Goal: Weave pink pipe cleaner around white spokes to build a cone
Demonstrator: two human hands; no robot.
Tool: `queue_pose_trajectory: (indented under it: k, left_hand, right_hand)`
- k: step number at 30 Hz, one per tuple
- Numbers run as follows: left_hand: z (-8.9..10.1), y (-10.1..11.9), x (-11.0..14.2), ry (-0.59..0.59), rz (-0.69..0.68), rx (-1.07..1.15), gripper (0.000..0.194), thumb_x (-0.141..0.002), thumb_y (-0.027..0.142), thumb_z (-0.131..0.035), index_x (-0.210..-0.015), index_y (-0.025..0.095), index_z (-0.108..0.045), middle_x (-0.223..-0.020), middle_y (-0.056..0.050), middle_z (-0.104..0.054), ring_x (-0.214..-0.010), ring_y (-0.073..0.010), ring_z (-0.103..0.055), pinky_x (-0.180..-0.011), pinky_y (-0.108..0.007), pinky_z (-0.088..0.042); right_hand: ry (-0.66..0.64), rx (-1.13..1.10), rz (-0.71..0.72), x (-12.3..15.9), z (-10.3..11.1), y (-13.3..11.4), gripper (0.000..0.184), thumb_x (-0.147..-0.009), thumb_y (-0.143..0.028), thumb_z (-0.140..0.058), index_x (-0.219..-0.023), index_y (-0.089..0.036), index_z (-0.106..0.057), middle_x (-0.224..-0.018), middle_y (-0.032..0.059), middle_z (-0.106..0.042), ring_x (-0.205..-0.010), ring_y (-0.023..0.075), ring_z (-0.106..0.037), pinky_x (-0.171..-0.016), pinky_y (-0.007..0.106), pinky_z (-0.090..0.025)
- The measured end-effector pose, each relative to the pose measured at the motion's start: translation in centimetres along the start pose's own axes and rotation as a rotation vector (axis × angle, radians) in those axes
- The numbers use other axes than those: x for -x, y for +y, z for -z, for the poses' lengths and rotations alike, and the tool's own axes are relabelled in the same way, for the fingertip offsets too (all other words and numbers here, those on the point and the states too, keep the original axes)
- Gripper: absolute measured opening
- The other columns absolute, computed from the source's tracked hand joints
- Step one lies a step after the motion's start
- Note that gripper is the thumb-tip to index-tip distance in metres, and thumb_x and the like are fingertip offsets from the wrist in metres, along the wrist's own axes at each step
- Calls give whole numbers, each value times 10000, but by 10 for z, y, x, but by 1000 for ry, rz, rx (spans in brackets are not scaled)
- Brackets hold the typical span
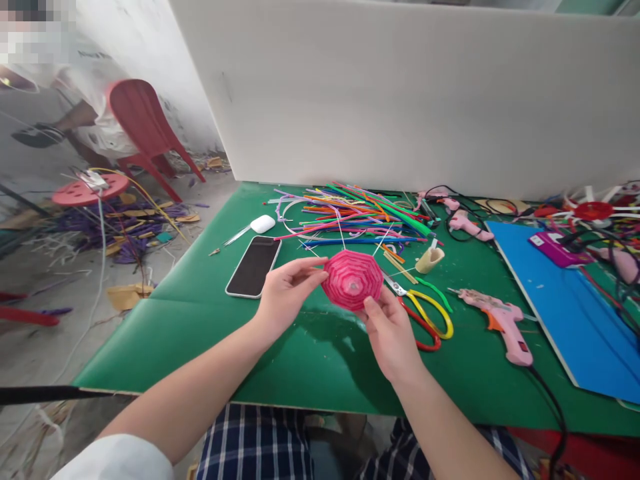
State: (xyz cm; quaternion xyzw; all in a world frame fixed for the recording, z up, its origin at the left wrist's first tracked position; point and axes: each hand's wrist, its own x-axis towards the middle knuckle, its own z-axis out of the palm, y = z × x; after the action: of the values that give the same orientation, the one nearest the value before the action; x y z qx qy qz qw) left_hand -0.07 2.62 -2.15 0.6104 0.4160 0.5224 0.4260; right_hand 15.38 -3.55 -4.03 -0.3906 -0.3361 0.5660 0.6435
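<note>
Both hands hold a pink woven octagon (353, 280) with thin white spokes sticking out of its rim, just above the green table (210, 313). My left hand (286, 293) pinches its left edge with thumb and fingers. Its lower right edge is gripped by my right hand (390, 333). A heap of coloured straws (350, 217) lies behind the octagon. Scissors with red and yellow handles (425, 313) lie just right of my right hand.
A phone (253, 265) and a white earbud case (263, 223) lie left of the straws. A pink glue gun (503, 323) with a black cord lies at the right, beside a blue sheet (565, 307). A white board (400, 93) stands behind. A person sits at far left near a red chair (143, 127).
</note>
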Motion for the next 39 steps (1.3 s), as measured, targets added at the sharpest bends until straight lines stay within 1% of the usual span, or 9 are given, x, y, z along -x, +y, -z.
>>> queue_pose_trajectory:
  k: [4,7,8,10,14,18,22,32,39]
  left_hand:
    - [3,-1,-1,-8,-62,-145,215,-796,294,-581,-956,187,-677,-777,-37,-696,-694,-151,-647,-637,-266,-528]
    - [11,2,-6,81,-317,-454,171,-788,259,-586,-908,212,-698,-858,-53,-666,-767,-160,-612,-696,-307,-508]
    - [13,3,-8,67,-400,-526,150,-780,246,-594,-877,217,-705,-901,-58,-663,-829,-172,-600,-762,-332,-492]
    - [16,5,-11,-70,-464,-569,134,-786,234,-584,-842,220,-705,-908,-47,-677,-887,-178,-592,-841,-346,-459]
    - [17,8,-12,-377,-241,-511,166,-810,275,-542,-852,219,-692,-828,-11,-706,-789,-161,-630,-725,-271,-488]
    - [16,10,-10,-489,-23,-384,167,-783,302,-552,-824,211,-686,-813,-3,-711,-749,-162,-649,-682,-250,-503]
    - [16,9,-9,-572,96,-220,127,-757,277,-577,-788,199,-672,-731,-7,-703,-685,-155,-657,-658,-251,-524]
    - [11,7,-9,-630,301,-80,85,-730,258,-618,-732,181,-654,-646,-6,-680,-593,-135,-653,-591,-237,-526]
    - [10,5,-11,-662,300,-72,102,-729,267,-622,-723,167,-640,-616,8,-640,-542,-110,-618,-537,-211,-500]
  right_hand:
    - [-4,-70,-45,-3,6,-5,188,-779,-299,-627,-958,-242,-639,-968,13,-688,-856,168,-638,-791,342,-511]
    - [-20,-67,-88,-7,13,-13,188,-775,-296,-631,-956,-246,-647,-944,9,-693,-798,160,-645,-744,332,-527]
    - [-30,-59,-101,-8,15,-16,190,-771,-296,-634,-954,-244,-649,-936,11,-695,-789,160,-646,-733,327,-530]
    - [-37,-38,-117,-11,19,-20,196,-757,-297,-648,-944,-238,-656,-919,18,-698,-790,167,-648,-714,322,-534]
    - [-50,29,-152,-13,25,-25,228,-726,-318,-673,-935,-229,-664,-916,30,-700,-800,184,-652,-699,324,-536]
    - [-76,88,-187,-15,31,-27,259,-704,-338,-688,-930,-212,-673,-910,44,-702,-789,183,-657,-687,304,-536]
    - [-87,136,-220,-15,36,-30,265,-705,-336,-690,-949,-235,-676,-907,32,-704,-795,172,-657,-678,280,-531]
    - [-115,171,-252,-14,37,-32,243,-688,-346,-701,-884,-203,-688,-885,46,-704,-760,166,-659,-674,279,-529]
    - [-108,161,-286,-14,39,-33,263,-681,-342,-707,-901,-201,-681,-906,45,-705,-775,172,-663,-685,288,-529]
